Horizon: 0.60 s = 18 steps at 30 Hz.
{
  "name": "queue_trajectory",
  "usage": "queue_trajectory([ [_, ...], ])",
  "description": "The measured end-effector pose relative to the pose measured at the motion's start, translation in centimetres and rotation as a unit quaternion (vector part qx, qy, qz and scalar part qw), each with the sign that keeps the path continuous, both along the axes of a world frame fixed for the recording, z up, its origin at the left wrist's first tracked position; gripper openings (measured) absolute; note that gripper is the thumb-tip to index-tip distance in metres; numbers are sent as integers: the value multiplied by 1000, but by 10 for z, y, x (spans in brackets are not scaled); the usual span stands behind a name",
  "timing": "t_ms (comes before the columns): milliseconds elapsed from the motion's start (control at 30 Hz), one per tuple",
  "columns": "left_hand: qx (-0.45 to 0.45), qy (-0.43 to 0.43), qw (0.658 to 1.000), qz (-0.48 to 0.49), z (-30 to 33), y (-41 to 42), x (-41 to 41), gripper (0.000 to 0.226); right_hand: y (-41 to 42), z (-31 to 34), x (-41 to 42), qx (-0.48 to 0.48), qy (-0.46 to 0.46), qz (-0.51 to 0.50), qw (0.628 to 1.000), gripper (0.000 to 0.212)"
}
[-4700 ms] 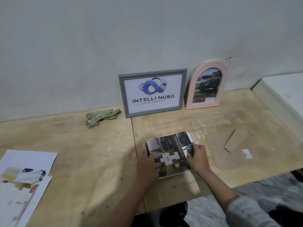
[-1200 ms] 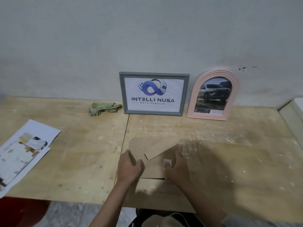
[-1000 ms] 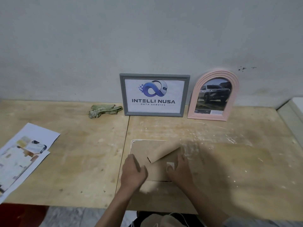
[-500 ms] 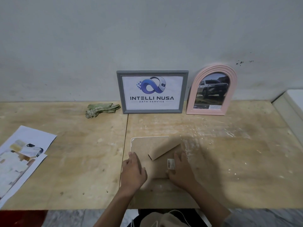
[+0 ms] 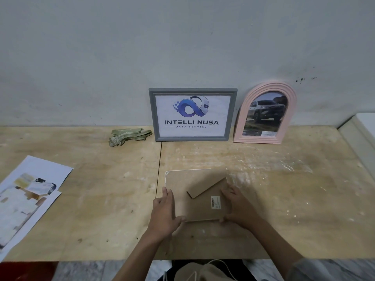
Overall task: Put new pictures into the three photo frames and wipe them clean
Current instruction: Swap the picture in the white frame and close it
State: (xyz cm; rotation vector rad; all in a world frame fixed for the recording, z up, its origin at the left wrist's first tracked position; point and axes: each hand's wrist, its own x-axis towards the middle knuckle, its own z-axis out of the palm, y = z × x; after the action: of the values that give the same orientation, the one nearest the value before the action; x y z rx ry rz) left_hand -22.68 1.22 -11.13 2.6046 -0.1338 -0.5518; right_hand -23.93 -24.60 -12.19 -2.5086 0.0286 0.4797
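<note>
A white-rimmed photo frame [image 5: 183, 186] lies face down on the wooden table, its brown cardboard back up, with a fold-out stand flap [image 5: 207, 187] and a small barcode sticker [image 5: 215, 202]. My left hand [image 5: 165, 212] lies with straight fingers on the frame's left edge. My right hand [image 5: 236, 205] holds its right edge, thumb at the near corner. A grey frame [image 5: 192, 114] with a logo print and a pink arched frame [image 5: 264, 115] with a car photo lean on the wall. A green cloth [image 5: 126, 135] lies left of them.
Loose printed sheets [image 5: 26, 191] lie at the table's left edge. A white raised ledge [image 5: 363, 128] borders the far right. The table's front edge runs just below my forearms.
Earlier the frame lay with a dark photo showing and my hands on it. Now the cardboard back covers it, and my hands have moved out to its left and right edges.
</note>
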Motion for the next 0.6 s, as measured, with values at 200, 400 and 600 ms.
queue_trajectory([
  [200, 68, -9, 996, -56, -3, 5, 7, 81, -6, 7, 10, -38, 8, 28, 999, 101],
  [400, 175, -13, 979, -105, 1, 5, 15, 77, -8, 11, 17, -69, 7, 54, 996, 94],
  [600, 208, -16, 960, -185, 6, 2, 40, 56, -7, 19, 26, -158, -3, 105, 982, 87],
])
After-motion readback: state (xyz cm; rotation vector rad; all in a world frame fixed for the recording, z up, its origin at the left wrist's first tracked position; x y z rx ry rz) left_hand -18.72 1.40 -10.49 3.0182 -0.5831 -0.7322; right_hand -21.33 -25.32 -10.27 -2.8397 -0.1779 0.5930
